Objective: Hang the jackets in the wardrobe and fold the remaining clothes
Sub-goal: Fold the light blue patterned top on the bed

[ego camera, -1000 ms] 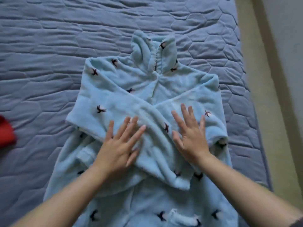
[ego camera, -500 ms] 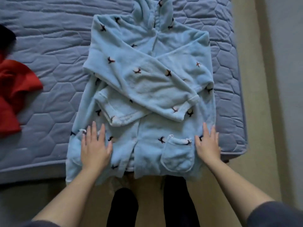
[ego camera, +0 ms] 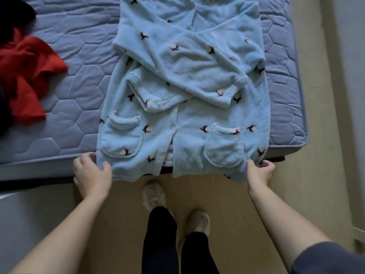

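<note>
Left hand: your left hand (ego camera: 92, 175) pinches the lower left corner of the hem between thumb and curled fingers, low in the left half of the frame; the bare forearm runs down to the bottom left corner.
Right hand: your right hand (ego camera: 259, 174) grips the lower right corner of the hem, fingers curled round the edge, right of centre; a dark grey cuff shows at the bottom right corner.
Robe: the light blue fleece robe (ego camera: 197, 125) lies front up on the bed, from centre to top of the frame; its hem hangs over the near edge, stretched between your hands; small dark bird-like motifs dot it.
Sleeves: both are folded over the chest and cross; the one ending right of centre lies on top.
Pockets: two patch pockets (ego camera: 121, 138) sit just above the hem, one beside each hand.
Mattress: the blue-grey quilted mattress (ego camera: 79, 80) fills the upper frame.
Other clothes: a red garment (ego camera: 27, 76) lies at the left edge, touching a dark garment (ego camera: 11, 14) in the upper left; both well apart from the robe.
Floor: your pale shoes (ego camera: 154, 194) stand on the tan floor (ego camera: 233, 214), bottom centre.
</note>
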### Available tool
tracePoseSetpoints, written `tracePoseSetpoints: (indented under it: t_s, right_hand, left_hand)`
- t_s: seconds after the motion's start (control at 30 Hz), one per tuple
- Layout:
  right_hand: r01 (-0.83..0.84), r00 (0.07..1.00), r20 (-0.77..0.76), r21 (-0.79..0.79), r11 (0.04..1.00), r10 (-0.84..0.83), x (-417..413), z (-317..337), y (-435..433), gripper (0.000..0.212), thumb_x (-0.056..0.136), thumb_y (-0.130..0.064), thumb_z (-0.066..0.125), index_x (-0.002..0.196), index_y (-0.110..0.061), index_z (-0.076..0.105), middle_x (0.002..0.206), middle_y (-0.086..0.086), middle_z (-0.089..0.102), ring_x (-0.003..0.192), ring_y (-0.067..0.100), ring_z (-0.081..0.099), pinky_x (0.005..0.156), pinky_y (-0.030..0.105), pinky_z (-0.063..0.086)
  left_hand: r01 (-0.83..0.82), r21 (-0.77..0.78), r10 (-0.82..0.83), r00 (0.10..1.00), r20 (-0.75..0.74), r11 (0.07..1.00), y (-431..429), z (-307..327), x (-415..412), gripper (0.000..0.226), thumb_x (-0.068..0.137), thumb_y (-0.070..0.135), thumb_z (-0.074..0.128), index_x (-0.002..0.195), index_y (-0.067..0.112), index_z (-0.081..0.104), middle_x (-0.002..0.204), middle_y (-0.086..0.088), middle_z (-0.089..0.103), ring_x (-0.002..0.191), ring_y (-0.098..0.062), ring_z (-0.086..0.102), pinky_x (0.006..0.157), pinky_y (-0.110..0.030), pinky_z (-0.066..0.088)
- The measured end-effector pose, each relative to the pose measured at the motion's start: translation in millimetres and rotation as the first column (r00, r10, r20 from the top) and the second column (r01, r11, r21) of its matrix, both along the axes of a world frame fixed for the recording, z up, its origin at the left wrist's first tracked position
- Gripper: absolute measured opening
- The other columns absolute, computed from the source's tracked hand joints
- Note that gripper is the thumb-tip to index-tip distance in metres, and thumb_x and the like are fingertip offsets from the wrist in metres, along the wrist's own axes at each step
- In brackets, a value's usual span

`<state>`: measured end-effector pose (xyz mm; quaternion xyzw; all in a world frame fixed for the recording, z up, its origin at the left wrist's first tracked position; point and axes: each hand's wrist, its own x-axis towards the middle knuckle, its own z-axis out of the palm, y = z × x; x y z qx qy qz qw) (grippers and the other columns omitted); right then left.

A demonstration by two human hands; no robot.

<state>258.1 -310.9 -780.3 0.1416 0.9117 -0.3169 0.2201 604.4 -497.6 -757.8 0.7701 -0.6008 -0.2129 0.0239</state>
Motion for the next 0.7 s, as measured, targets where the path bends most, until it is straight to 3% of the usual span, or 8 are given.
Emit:
tracePoseSetpoints:
  t_s: [0.07, 0.13, 0.17, 0.23, 0.3, 0.4, 0.53, 0.7]
  right_hand:
    - [0.112, 0.982, 0.154, 0.022, 0.993, -0.114, 16.7, -4.1, 5.9, 0.043, 0.085, -0.022, 0.063, 0.121, -0.004, 0.048, 0.122, 0.014, 0.054, 0.107, 0.031, 0.055, 0.083, 0.031, 0.042]
    - [0.269, 0.832, 0.506, -0.009, 0.963, -0.228, 41.2, -6.6, 8.3, 0.032, 0.089, -0.024, 0.058, 0.118, -0.011, 0.051, 0.118, 0.011, 0.056, 0.102, 0.028, 0.057, 0.089, 0.044, 0.047]
    - [0.343, 0.735, 0.635, -0.043, 0.939, -0.239, 52.5, -5.2, 5.7, 0.021, 0.091, -0.022, 0.056, 0.111, -0.015, 0.052, 0.113, 0.01, 0.056, 0.095, 0.024, 0.058, 0.087, 0.047, 0.046]
    - [0.448, 0.634, 0.747, -0.143, 0.883, -0.2, 66.6, -9.4, -3.8, 0.002, 0.093, -0.016, 0.051, 0.093, -0.016, 0.053, 0.103, 0.009, 0.057, 0.083, 0.02, 0.056, 0.086, 0.047, 0.043]
    - [0.489, 0.616, 0.773, -0.226, 0.843, -0.15, 73.2, -17.9, -14.7, 0.011, 0.094, -0.011, 0.051, 0.085, -0.015, 0.055, 0.093, 0.006, 0.06, 0.083, 0.017, 0.057, 0.088, 0.045, 0.043]
    - [0.471, 0.63, 0.761, -0.216, 0.856, -0.154, 77.4, -22.4, -24.7, 0.01, 0.092, -0.01, 0.056, 0.083, -0.014, 0.056, 0.083, 0.004, 0.061, 0.078, 0.016, 0.058, 0.083, 0.041, 0.045]
    - [0.542, 0.642, 0.749, -0.292, 0.788, -0.164, 75.7, -15.3, -18.7, 0.008, 0.089, -0.005, 0.054, 0.087, -0.011, 0.058, 0.087, 0.008, 0.064, 0.078, 0.022, 0.061, 0.078, 0.039, 0.048]
    - [0.596, 0.702, 0.695, -0.454, 0.662, -0.155, 72.5, 15.9, 5.4, 0.028, 0.089, -0.005, 0.058, 0.115, -0.012, 0.058, 0.1, 0.011, 0.067, 0.081, 0.023, 0.066, 0.067, 0.034, 0.053]
  left_hand:
    - [0.1, 0.041, -0.098, 0.993, -0.059, 0.994, 26.3, 0.4, -8.9, 0.012, 0.086, 0.023, 0.061, 0.091, 0.014, 0.056, 0.098, -0.014, 0.06, 0.089, -0.034, 0.056, 0.076, -0.042, 0.045]
    - [-0.007, 0.366, 0.108, 0.961, -0.255, 0.93, 48.5, -9.2, -28.9, 0.018, 0.09, 0.031, 0.059, 0.093, 0.013, 0.058, 0.1, -0.011, 0.065, 0.093, -0.031, 0.062, 0.077, -0.039, 0.05]
    - [-0.122, 0.529, 0.339, 0.879, -0.336, 0.84, 54.9, -14.4, -40.2, 0.026, 0.09, 0.032, 0.061, 0.105, 0.011, 0.057, 0.109, -0.009, 0.064, 0.102, -0.029, 0.061, 0.081, -0.041, 0.052]
    - [-0.329, 0.697, 0.729, 0.55, -0.407, 0.637, 59.5, -25.6, -59.1, 0.043, 0.088, 0.028, 0.066, 0.124, 0.009, 0.051, 0.118, -0.007, 0.059, 0.111, -0.026, 0.058, 0.084, -0.045, 0.052]
    - [-0.433, 0.725, 0.842, 0.337, -0.421, 0.536, 61.8, -38.5, -68.9, 0.036, 0.088, 0.023, 0.066, 0.119, 0.008, 0.055, 0.108, -0.009, 0.062, 0.1, -0.023, 0.062, 0.08, -0.042, 0.052]
    - [-0.444, 0.725, 0.849, 0.304, -0.431, 0.527, 64.4, -46.9, -73.9, 0.014, 0.088, 0.021, 0.065, 0.09, 0.011, 0.056, 0.078, -0.006, 0.058, 0.067, -0.016, 0.058, 0.061, -0.032, 0.047]
    - [-0.442, 0.723, 0.846, 0.233, -0.479, 0.531, 66.7, -38.9, -77.4, 0.007, 0.088, 0.011, 0.063, 0.092, 0.007, 0.058, 0.083, -0.009, 0.063, 0.069, -0.019, 0.06, 0.06, -0.032, 0.048]
    - [-0.291, 0.777, 0.829, 0.15, -0.538, 0.557, 102.6, -7.3, -98.1, 0.007, 0.089, 0.004, 0.06, 0.083, 0.001, 0.06, 0.063, -0.009, 0.067, 0.051, -0.014, 0.066, 0.046, -0.025, 0.054]
